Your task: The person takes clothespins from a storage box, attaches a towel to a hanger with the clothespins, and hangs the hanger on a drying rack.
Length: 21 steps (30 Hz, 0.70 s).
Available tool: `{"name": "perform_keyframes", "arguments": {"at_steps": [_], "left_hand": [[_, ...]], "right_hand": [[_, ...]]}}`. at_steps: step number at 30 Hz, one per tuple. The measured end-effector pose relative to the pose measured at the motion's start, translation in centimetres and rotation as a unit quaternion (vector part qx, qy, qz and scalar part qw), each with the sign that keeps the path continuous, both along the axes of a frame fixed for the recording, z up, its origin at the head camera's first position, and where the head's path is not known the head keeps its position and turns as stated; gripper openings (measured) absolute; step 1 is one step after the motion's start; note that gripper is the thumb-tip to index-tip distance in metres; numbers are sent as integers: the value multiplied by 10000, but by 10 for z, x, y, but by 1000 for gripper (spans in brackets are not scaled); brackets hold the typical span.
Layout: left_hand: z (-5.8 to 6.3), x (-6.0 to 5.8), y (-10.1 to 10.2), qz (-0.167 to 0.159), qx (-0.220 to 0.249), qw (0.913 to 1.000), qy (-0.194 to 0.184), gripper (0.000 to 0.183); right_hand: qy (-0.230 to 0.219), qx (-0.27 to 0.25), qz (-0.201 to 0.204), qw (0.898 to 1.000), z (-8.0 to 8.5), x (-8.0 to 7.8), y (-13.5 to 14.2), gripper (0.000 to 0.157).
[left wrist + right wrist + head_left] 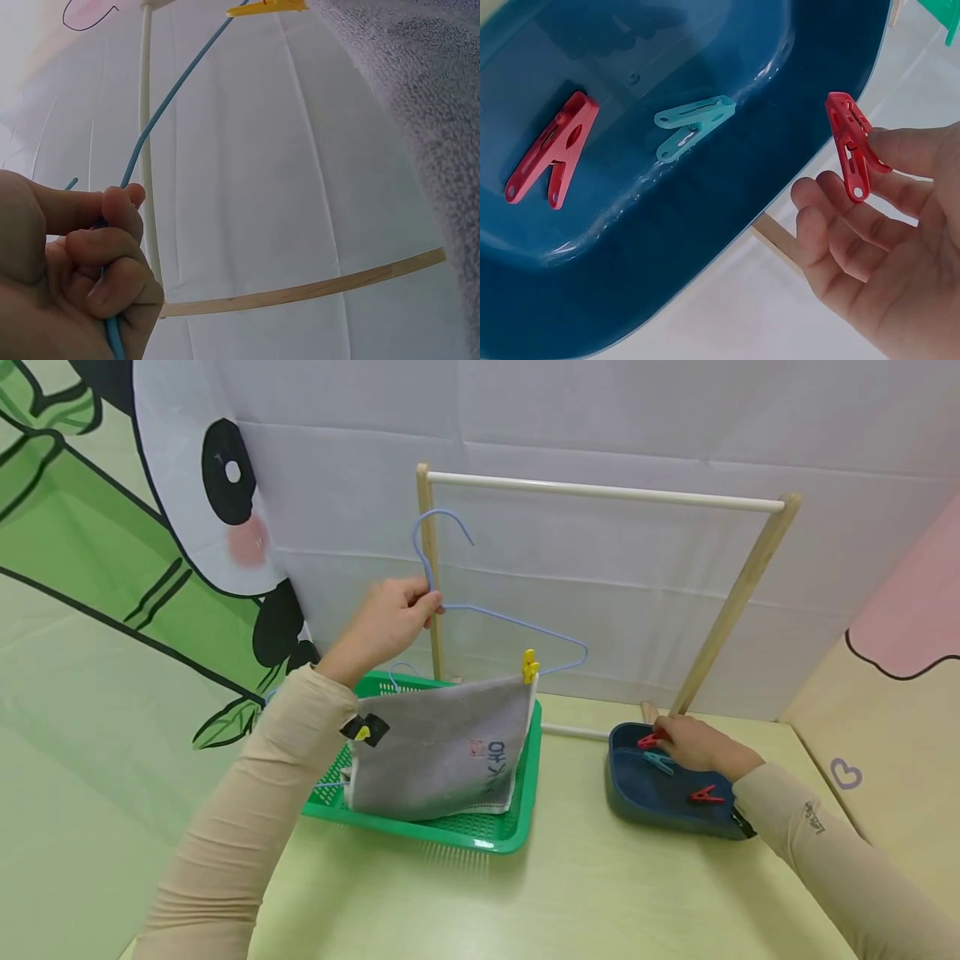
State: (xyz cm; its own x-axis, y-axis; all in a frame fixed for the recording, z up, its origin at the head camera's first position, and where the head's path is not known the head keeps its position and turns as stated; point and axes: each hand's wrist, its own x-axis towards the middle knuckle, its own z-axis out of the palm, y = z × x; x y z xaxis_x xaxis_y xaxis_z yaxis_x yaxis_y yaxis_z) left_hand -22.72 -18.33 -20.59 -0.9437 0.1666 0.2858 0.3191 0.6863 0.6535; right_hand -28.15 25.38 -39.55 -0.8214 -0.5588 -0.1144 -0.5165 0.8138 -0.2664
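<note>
My left hand (397,618) pinches a blue wire hanger (517,620) at the base of its hook, raised over the green basket (480,842). A grey towel (427,743) with printed letters hangs from it, and a yellow clothespin (530,667) clips the towel's right end. At the towel's left corner is a black patch (375,731) with a yellow bit. My right hand (697,745) holds a red clothespin (847,142) between thumb and fingers, over the rim of the dark blue bin (622,793). A teal clothespin (696,124) and another red clothespin (551,154) lie inside that bin.
Behind the basket and bin stands a wooden rack (738,602) with a white top bar (600,491) and a low white bar (573,732). Another hanger's hook (402,668) shows in the basket. A white sheet (600,410) hangs at the back of the pale table (600,893).
</note>
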Motion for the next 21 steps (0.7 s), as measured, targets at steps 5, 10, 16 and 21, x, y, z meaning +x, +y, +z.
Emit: {"name": "perform_keyframes", "arguments": {"at_steps": [5,10,16,21], "left_hand": [[-5,-2,4,-98,-120,9999,-49,29],[-12,-4,9,-293,-199,9992,-195,32],[-19,-4,15,-458,-167,9977,-467,31],[-23,-3,19,-497,-68,9968,-627,31]], "right_hand": [[97,-66,60,9999,2,2,-5,19],[431,-279,219,9984,6,10,-14,44],[775,-487,163,9957,12,18,-27,31],[819,-711,291,9937,20,28,-37,27]]}}
